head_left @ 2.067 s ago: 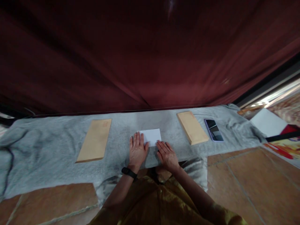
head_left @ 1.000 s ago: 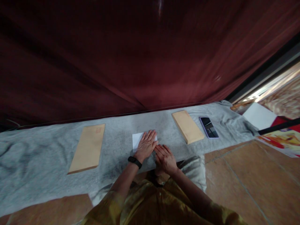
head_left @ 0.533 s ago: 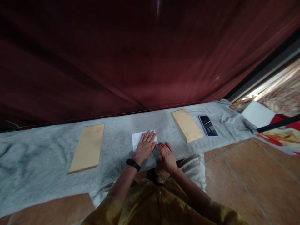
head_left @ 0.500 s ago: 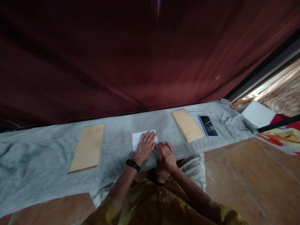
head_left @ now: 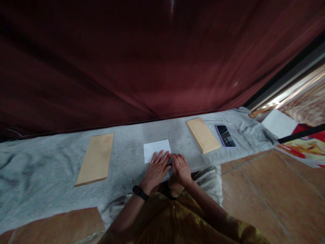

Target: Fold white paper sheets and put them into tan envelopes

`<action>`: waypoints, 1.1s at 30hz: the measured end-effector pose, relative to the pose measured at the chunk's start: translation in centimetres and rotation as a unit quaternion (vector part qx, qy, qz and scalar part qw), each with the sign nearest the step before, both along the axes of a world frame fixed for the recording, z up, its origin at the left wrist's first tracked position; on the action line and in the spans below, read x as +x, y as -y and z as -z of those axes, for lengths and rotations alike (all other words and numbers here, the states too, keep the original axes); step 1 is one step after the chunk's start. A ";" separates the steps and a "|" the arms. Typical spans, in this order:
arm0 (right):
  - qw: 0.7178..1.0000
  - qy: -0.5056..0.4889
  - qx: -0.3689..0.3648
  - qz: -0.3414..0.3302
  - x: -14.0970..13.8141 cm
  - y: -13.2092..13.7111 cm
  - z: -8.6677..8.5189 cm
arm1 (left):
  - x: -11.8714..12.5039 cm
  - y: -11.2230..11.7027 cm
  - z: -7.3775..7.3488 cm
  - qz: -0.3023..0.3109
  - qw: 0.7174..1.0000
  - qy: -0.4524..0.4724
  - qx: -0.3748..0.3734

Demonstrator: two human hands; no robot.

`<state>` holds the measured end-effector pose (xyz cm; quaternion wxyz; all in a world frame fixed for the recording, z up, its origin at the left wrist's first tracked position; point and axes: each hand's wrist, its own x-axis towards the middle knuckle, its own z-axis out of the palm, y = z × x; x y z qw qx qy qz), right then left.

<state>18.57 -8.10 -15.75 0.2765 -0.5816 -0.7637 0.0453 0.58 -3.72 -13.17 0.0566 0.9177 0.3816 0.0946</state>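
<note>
A folded white paper [head_left: 156, 149] lies on a grey blanket [head_left: 50, 162] in front of me. My left hand [head_left: 155, 169], with a black band on its wrist, rests flat with fingers stretched out, its fingertips on the paper's near edge. Beside it, my right hand [head_left: 180, 167] is open too, fingers touching the paper's near right corner. Neither hand holds anything.
A brown envelope [head_left: 95, 158] lies to the left, a stack of brown envelopes [head_left: 202, 135] to the right with a phone [head_left: 225, 136] next to it. White sheets [head_left: 279, 123] lie at the far right. A dark red curtain [head_left: 152, 61] hangs behind; tiled floor [head_left: 266, 196] in front.
My left hand has slid back toward me off the white paper, uncovering most of it. My right hand stays at the paper's near right corner.
</note>
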 end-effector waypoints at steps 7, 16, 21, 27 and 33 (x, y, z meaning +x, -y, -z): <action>1.000 0.025 0.004 -0.008 -0.1 0.1 -0.4 | -0.4 1.4 -0.5 -0.023 1.000 0.004 0.007; 1.000 0.025 0.000 -0.008 -0.3 0.1 -0.7 | -2.0 2.3 0.0 -0.056 0.998 0.008 0.017; 1.000 0.024 -0.007 -0.009 -0.3 0.1 -0.6 | -3.2 2.8 0.0 -0.086 0.996 0.001 0.019; 1.000 0.023 -0.005 -0.011 -0.2 0.1 -0.6 | -4.6 3.4 0.4 -0.129 0.991 0.002 0.033; 1.000 0.025 -0.002 -0.013 -0.2 0.1 -0.4 | -5.8 3.9 0.7 -0.174 0.984 0.012 0.042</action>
